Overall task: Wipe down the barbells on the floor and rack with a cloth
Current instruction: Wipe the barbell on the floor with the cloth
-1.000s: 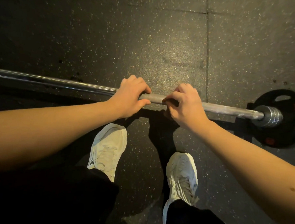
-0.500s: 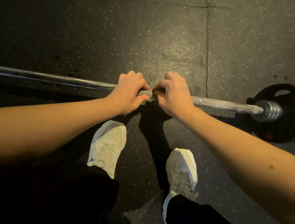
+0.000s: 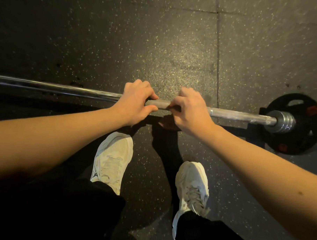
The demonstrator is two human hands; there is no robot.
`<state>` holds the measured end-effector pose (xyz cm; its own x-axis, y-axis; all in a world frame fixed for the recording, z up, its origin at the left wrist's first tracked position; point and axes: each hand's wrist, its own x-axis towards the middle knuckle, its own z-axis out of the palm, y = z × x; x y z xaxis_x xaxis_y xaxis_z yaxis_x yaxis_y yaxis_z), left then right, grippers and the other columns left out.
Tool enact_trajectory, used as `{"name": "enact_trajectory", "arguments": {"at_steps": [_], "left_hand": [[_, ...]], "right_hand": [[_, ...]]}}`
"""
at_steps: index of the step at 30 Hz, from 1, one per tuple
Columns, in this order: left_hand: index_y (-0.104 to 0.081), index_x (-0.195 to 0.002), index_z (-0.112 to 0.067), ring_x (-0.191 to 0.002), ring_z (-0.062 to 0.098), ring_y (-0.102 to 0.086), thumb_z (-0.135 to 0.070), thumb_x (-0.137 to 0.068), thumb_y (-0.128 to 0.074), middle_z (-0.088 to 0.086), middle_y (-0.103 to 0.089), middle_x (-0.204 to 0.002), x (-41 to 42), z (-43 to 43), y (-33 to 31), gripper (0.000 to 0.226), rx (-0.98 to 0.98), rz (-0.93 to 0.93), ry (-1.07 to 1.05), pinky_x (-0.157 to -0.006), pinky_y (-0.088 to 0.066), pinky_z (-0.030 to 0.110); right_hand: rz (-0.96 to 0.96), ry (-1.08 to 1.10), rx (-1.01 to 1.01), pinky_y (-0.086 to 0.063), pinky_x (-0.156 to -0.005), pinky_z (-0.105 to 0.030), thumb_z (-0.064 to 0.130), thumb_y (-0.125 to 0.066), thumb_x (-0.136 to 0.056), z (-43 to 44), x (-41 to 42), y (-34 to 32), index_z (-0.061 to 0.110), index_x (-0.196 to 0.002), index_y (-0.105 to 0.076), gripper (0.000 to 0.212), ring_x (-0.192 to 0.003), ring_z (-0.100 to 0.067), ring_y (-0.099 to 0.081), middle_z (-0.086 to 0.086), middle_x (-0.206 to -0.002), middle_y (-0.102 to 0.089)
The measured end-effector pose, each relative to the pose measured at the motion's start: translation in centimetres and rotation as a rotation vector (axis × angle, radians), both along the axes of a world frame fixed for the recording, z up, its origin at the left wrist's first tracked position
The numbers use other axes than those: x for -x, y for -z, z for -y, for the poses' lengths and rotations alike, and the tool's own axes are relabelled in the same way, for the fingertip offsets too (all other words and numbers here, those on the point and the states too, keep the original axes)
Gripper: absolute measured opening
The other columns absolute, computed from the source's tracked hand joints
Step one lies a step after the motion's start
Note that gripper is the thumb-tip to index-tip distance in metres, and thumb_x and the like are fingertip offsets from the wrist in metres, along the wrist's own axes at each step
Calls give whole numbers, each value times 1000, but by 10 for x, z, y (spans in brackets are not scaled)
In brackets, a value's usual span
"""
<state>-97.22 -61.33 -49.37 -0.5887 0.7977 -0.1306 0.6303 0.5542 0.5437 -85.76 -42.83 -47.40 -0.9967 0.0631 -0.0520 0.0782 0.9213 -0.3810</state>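
Note:
A steel barbell (image 3: pixel 236 115) lies across the speckled rubber floor, from the left edge to a black weight plate (image 3: pixel 306 133) at the right. My left hand (image 3: pixel 136 102) grips the shaft with its fingers curled over the top. A short bare stretch of knurled bar separates it from my right hand (image 3: pixel 190 110), which is curled round the bar with a dark cloth (image 3: pixel 169 124). Only an edge of the cloth shows below the thumb; the rest is hidden under the hand.
My two white shoes (image 3: pixel 112 159) (image 3: pixel 192 183) stand just behind the bar. The bar's chrome sleeve (image 3: pixel 281 121) meets the plate at the right. A floor tile seam (image 3: pixel 218 50) runs away beyond the bar.
My right hand slid left along the bar until it almost met my left hand, then moved back a little to the right. My left hand kept its grip in place.

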Motion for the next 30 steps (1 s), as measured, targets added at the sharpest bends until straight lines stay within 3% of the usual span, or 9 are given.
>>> {"name": "enact_trajectory", "arguments": {"at_steps": [3, 7, 10, 15, 19, 24, 30], "left_hand": [[-69, -111, -24, -104, 17, -45, -37, -88, -77, -13, -44, -102, -2, 1, 0, 27, -18, -3, 3, -90, -25, 34], [-68, -110, -24, -105, 20, -47, -36, -88, -77, -13, -44, -101, -2, -3, -1, 27, -13, -6, 2, -93, -31, 41], [-68, -110, -24, -105, 18, -46, -37, -88, -76, -13, -44, -101, 0, -1, 0, 27, -15, -8, 0, -91, -27, 36], [-69, -110, -25, -104, 16, -44, -38, -88, -76, -13, -45, -102, -2, -2, 1, 27, -12, -2, -6, -93, -28, 36], [-69, -111, -26, -107, 20, -47, -38, -89, -76, -12, -45, -101, -1, -4, -1, 26, 13, -5, -14, -96, -32, 42], [-69, -115, -26, -106, 17, -44, -40, -89, -76, -13, -43, -102, 0, 1, 1, 30, 15, -6, -4, -91, -25, 34], [-69, -114, -27, -106, 23, -48, -37, -88, -76, -4, -52, -104, -1, -3, -7, 29, 50, -21, 23, -94, -36, 46]], "right_hand": [[-41, 38, -27, -22, -71, -31, 13, -78, -77, -8, -13, 2, 8, -81, -75, 7, -79, -31, -53, -6, -82, -52], [-64, -63, -43, -28, -67, -35, 15, -71, -79, 12, -2, 4, 7, -79, -73, 9, -78, -33, -52, -10, -81, -52], [-69, -135, -84, -29, -65, -35, 15, -75, -74, 1, -8, 7, 8, -79, -73, 9, -77, -34, -52, -10, -81, -53], [-105, -49, -84, -23, -69, -33, 10, -75, -80, -8, -22, 13, 8, -81, -71, 4, -80, -30, -48, -9, -83, -51], [-101, -130, -59, -35, -64, -39, 10, -72, -75, 20, 1, 11, 8, -76, -70, 4, -77, -32, -51, -9, -81, -51], [-127, -67, -49, -30, -67, -34, 11, -77, -77, -11, -15, 9, 7, -80, -72, 7, -76, -32, -51, -9, -80, -52], [-90, -149, -90, -41, -63, -41, 12, -76, -74, 15, 3, 11, 8, -79, -72, 7, -76, -34, -53, -10, -81, -53]]}}
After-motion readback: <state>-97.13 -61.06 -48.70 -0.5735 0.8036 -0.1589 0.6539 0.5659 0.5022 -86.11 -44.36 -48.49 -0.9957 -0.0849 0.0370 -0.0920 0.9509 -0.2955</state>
